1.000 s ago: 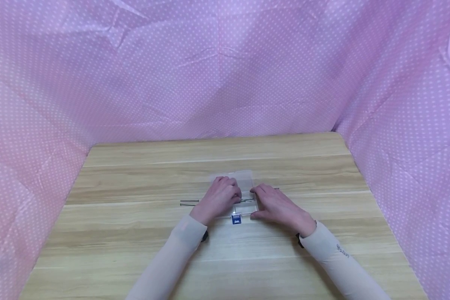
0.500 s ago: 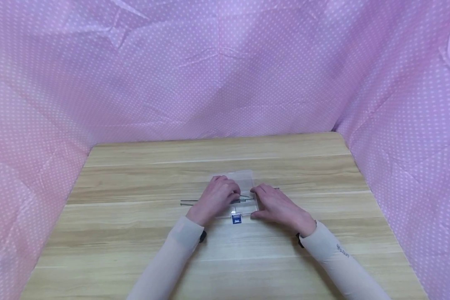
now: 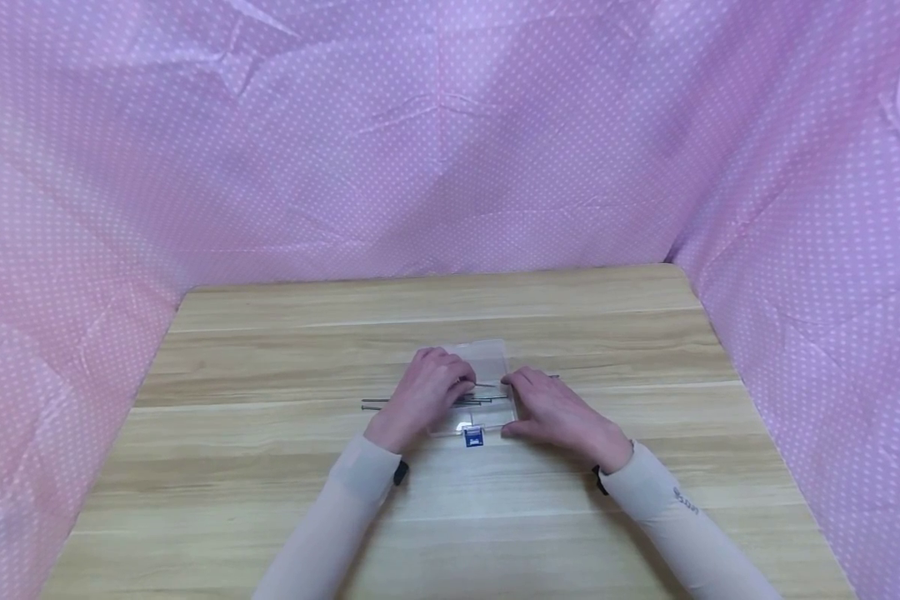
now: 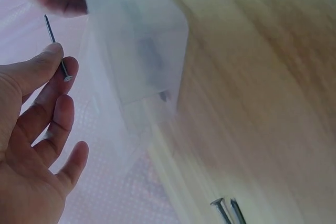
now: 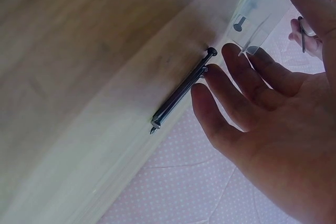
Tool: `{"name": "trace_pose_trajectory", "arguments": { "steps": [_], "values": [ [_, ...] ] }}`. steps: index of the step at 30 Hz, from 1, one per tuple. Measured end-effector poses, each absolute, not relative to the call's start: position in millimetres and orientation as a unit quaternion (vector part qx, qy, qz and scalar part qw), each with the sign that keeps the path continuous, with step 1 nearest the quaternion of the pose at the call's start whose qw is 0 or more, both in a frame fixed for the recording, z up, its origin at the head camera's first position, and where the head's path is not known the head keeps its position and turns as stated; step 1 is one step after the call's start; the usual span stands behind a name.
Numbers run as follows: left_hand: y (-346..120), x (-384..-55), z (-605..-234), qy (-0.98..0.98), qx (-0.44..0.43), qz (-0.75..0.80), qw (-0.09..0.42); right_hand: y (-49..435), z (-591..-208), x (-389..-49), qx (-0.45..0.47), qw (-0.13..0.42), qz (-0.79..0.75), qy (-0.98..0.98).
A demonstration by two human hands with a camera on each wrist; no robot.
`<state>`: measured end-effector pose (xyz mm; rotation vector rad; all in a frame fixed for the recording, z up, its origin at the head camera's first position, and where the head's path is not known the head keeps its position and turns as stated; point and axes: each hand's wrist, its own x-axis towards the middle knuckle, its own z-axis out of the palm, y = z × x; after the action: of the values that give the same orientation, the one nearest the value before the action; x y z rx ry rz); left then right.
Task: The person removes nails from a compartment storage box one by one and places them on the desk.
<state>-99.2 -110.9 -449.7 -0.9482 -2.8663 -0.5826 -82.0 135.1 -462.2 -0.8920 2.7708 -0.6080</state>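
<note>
Between thumb and index finger my left hand [image 3: 427, 392] pinches a thin nail [image 4: 65, 71]; its head shows below the fingertips and its point sticks out above in the left wrist view. That hand is above a clear plastic box [image 3: 501, 417] whose transparent lid [image 3: 487, 358] lies folded back on the far side. Several more nails [image 3: 487, 400] lie across the box's middle. My right hand [image 3: 558, 412] holds the box's right end, thumb at the near corner and fingers along the far part. The left forearm and hand hide the box's left side.
Long nails [image 3: 375, 401] lie on the wooden table [image 3: 270, 483] left of the box. A bundle of thick nails [image 5: 181, 93] lies beyond the right hand's fingers. A blue label [image 3: 474, 437] marks the box's front. Pink dotted cloth [image 3: 435, 167] surrounds the table.
My left hand has shifted a little left and away from me, and the nail in its fingertips has come into sight over the box. The right hand has stayed in place.
</note>
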Motion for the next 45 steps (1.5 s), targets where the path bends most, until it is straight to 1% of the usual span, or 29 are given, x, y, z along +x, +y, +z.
{"name": "trace_pose_trajectory", "arguments": {
  "steps": [6,13,27,41,45],
  "values": [
    [-116.2,-96.9,-442.8,-0.937,-0.288,-0.197,0.034,135.8,-462.3,-81.7,-0.300,0.085,-0.204,0.928],
    [-122.8,-94.2,-441.2,-0.936,-0.295,-0.187,0.051,135.8,-462.9,-82.0,-0.303,0.084,-0.203,0.927],
    [-137.6,-87.2,-437.7,-0.935,-0.282,-0.204,0.069,136.0,-461.9,-81.2,-0.293,0.095,-0.209,0.928],
    [-160.6,-80.7,-440.2,-0.934,-0.278,-0.203,0.098,136.8,-464.0,-80.8,-0.299,0.083,-0.203,0.929],
    [-167.1,-78.4,-440.2,-0.938,-0.265,-0.202,0.090,136.2,-464.0,-81.0,-0.300,0.082,-0.203,0.928]
  ]
}}
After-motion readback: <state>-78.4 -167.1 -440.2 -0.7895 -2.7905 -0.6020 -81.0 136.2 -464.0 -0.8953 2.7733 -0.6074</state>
